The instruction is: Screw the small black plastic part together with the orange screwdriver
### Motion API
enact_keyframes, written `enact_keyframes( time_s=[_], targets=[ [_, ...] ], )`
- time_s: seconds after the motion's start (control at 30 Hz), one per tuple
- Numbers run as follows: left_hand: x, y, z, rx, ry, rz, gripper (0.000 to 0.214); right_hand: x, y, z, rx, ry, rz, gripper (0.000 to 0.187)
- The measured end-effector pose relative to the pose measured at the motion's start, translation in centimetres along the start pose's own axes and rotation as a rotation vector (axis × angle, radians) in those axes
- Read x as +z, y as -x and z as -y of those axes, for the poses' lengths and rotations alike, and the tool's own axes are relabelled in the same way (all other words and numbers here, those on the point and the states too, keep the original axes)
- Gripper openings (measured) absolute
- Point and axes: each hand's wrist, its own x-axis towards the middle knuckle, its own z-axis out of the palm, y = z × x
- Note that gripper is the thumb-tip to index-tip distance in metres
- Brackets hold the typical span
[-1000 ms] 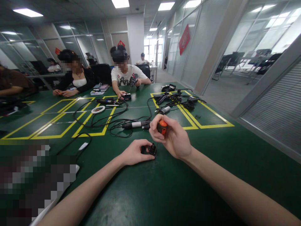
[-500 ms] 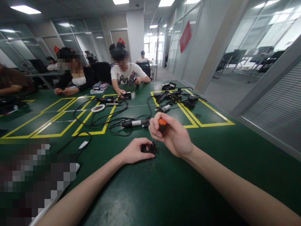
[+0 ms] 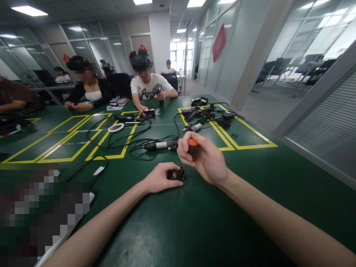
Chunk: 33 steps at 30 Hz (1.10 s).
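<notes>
Left grip [image 3: 159, 178]: clamped on the black part [image 3: 181, 174], thumb on the near side, forefinger on the far side. The part appears to rest on the table [image 3: 222, 222]. Right grip [image 3: 205, 159]: wrapped around the screwdriver [image 3: 192, 145], orange end up, to the right of and above the left grip. A thin shaft [image 3: 186, 170] shows below the right grip, beside the part; tip contact cannot be confirmed.

Caution: a tilted shaft could slip and strike the left thumb. Slack in the left grip could let the part turn under torque. An outward swing of the right grip could knock the grey tool [image 3: 162, 145] just beyond it.
</notes>
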Motion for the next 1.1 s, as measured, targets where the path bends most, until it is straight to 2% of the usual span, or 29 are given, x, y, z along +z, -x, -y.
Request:
enact_keyframes(
  time_s=[0.13, 0.37, 0.57, 0.73, 0.97, 1.1],
  targets=[
    [-0.01, 0.02, -0.07, 0.003, 0.012, 0.009, 0.028, -0.13, 0.08, 0.05, 0.017, -0.025, 0.006, 0.039],
    [-0.02, 0.07, -0.21, -0.015, -0.01, 0.011, 0.029, -0.11, 0.09, -0.09, -0.02, -0.004, -0.012, 0.021],
    [-0.03, 0.09, -0.29, -0.006, 0.005, 0.013, 0.029, -0.12, -0.14, 0.35, 0.004, 0.052, 0.008, 0.034],
    [-0.03, 0.07, -0.2, -0.012, -0.014, 0.015, 0.028, 0.02, 0.07, 0.21, 0.036, 0.007, 0.032, 0.035],
    [0.06, 0.09, 0.05, -0.001, -0.005, 0.006, 0.028, -0.26, 0.14, 0.33, -0.004, 0.059, 0.042, 0.029],
    [0.08, 0.12, 0.08, -0.013, -0.011, -0.008, 0.031, -0.42, -0.03, 0.66, 0.035, 0.109, 0.085, 0.037]
  ],
)
